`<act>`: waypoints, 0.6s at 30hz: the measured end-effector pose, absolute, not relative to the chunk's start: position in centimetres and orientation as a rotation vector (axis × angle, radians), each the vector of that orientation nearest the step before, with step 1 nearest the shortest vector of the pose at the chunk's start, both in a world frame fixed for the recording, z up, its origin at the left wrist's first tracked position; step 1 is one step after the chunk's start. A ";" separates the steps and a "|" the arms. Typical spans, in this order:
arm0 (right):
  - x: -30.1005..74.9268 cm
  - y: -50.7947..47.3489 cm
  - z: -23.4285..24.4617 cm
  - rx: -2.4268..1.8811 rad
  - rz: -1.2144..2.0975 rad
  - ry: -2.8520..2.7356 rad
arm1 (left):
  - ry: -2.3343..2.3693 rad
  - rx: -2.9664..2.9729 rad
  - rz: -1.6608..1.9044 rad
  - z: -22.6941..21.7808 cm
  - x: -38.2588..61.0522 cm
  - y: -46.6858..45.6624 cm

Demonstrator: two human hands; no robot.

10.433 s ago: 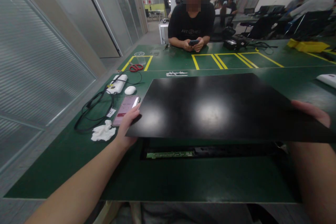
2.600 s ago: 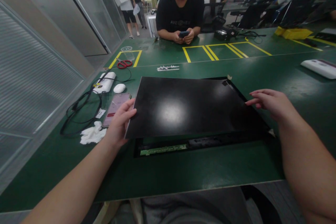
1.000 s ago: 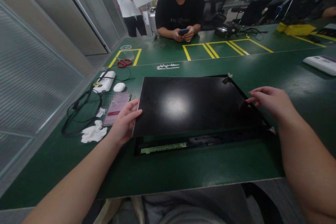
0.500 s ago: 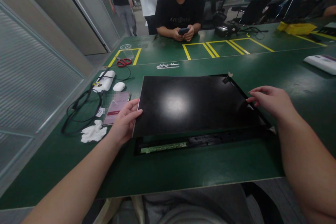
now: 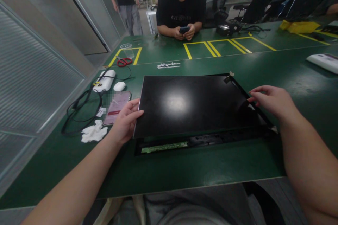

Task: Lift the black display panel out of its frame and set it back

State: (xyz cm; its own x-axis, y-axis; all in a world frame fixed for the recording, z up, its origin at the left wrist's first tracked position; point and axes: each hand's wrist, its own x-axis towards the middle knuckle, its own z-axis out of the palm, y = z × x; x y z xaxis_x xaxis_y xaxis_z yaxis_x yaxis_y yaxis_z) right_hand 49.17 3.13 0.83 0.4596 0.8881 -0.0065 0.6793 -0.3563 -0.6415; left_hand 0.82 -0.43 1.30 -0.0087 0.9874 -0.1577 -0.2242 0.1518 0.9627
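A black LCD screen panel [image 5: 200, 112] is tilted over a black frame [image 5: 219, 138], its left side raised. My left hand [image 5: 127, 121] grips the panel's left edge, thumb on top and fingers at the edge and below. At the right side, my right hand [image 5: 274, 100] is closed in a pinch at the panel and frame edge; what lies between its fingertips is too small to make out. Along the near edge of the frame shows a green circuit strip [image 5: 164, 147]. Small pale tabs stick out at the frame's right corners.
Left of the panel are a phone [image 5: 116, 109], a crumpled tissue [image 5: 94, 132], a white mouse [image 5: 119, 86], a white device [image 5: 105, 80] and black cables [image 5: 81, 109]. Farther back are red-handled scissors [image 5: 124, 62], a clear cup [image 5: 127, 52] and white strips [image 5: 168, 65]. A person sits opposite holding a phone.
Both hands and the panel stay nearly where they were. In the background, a standing person has shifted and a white box has come into view behind the seated person.
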 end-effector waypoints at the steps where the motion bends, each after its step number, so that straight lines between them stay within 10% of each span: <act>1: 49.2 3.1 0.8 -2.162 0.475 -1.300 | 1.132 0.927 1.206 1.3 0.8 -0.4; 18: 49.1 3.1 0.8 -2.190 0.453 -1.308 | 1.156 0.933 1.202 1.1 0.7 -0.4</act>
State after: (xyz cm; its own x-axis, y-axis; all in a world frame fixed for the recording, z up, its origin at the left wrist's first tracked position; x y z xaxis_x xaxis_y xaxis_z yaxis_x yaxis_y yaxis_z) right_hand 49.14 3.06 0.77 0.4714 0.8819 -0.0097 0.6990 -0.3803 -0.6056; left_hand 0.66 -0.38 1.09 -0.0160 0.9869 -0.1604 -0.1986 0.1541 0.9679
